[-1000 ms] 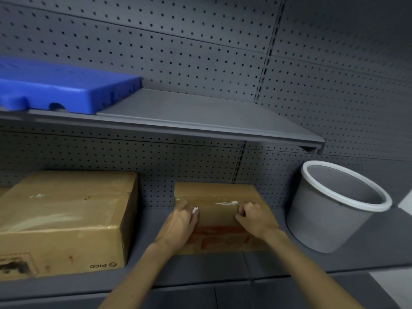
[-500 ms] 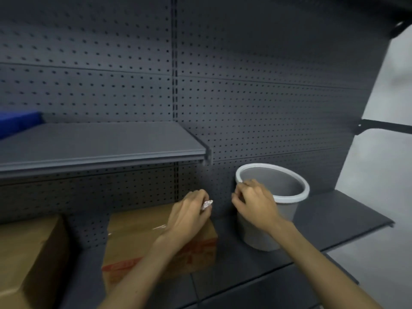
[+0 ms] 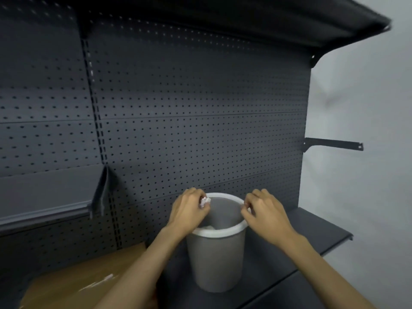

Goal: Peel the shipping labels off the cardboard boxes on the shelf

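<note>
the left hand (image 3: 189,210) pinches a crumpled white label scrap (image 3: 204,201) over the near-left rim of the grey bin (image 3: 217,259) on the shelf (image 3: 312,233). the right hand (image 3: 265,214) has its fingers curled at the right rim; whether it holds anything i cannot tell. the cardboard box (image 3: 80,284) sits low left, beside the bin. the risk i see: the sticky scrap clings to the fingers when let go, or drops outside the rim, since it hangs near the edge rather than the middle

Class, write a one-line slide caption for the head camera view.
Left hand pinches a crumpled label scrap over the grey bin; right hand hovers at its rim.
</note>
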`<action>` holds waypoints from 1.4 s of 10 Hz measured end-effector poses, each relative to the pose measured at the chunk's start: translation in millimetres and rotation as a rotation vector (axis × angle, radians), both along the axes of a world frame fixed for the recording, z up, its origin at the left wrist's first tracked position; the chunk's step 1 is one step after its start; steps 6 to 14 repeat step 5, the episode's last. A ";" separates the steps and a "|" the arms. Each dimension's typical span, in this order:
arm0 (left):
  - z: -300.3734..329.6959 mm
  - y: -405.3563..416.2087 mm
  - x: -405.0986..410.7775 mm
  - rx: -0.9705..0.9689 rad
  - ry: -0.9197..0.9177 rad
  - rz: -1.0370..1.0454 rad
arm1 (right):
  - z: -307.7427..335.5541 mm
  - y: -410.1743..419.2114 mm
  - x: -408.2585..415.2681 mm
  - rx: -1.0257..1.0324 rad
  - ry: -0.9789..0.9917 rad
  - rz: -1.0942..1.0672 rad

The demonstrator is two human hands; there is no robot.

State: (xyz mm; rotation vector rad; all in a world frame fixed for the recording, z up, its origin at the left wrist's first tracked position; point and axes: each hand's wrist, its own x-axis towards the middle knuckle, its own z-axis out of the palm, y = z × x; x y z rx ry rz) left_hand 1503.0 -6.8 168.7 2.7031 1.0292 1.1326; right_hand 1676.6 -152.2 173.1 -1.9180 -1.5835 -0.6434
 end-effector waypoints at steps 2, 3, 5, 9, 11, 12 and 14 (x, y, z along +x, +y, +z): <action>-5.5 16.9 33.9 -0.016 0.043 0.090 | -0.6 12.7 42.2 -0.011 -0.006 0.035; -11.6 14.3 42.2 -0.026 0.086 0.123 | -2.5 26.9 53.7 -0.030 0.001 0.085; -20.5 15.4 31.4 -0.019 0.122 0.203 | -13.8 55.7 62.3 -0.032 0.046 0.163; -20.5 15.4 31.4 -0.019 0.122 0.203 | -13.8 55.7 62.3 -0.032 0.046 0.163; -20.5 15.4 31.4 -0.019 0.122 0.203 | -13.8 55.7 62.3 -0.032 0.046 0.163; -20.5 15.4 31.4 -0.019 0.122 0.203 | -13.8 55.7 62.3 -0.032 0.046 0.163; -20.5 15.4 31.4 -0.019 0.122 0.203 | -13.8 55.7 62.3 -0.032 0.046 0.163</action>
